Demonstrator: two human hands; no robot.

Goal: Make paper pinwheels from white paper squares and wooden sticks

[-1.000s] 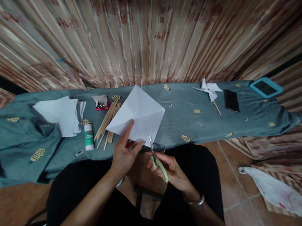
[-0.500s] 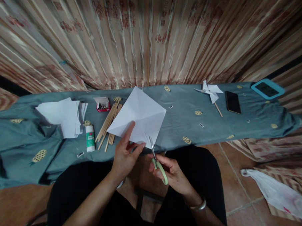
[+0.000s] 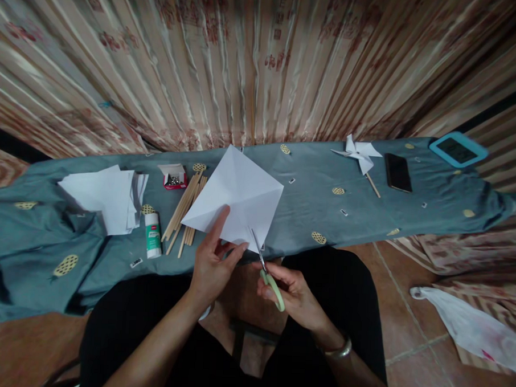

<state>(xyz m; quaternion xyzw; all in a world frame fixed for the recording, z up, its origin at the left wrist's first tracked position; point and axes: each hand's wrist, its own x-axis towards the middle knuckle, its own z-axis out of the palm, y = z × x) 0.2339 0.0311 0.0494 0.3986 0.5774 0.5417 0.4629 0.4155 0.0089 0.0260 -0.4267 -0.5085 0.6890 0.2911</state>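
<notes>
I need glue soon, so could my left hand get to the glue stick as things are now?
Probably not yet: the left hand is holding the paper square. Otherwise the glue stick stands unobstructed to its left.

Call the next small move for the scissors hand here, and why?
Probably close the blades for a short snip up the crease. The right hand holds the green-handled scissors with their tips at the near corner of the creased white paper square. The left hand pinches that same corner, holding the sheet up beside the blades. How far the blades are parted is hard to tell.

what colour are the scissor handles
Light green, seen in the head view: the scissors sit in the right hand.
</notes>
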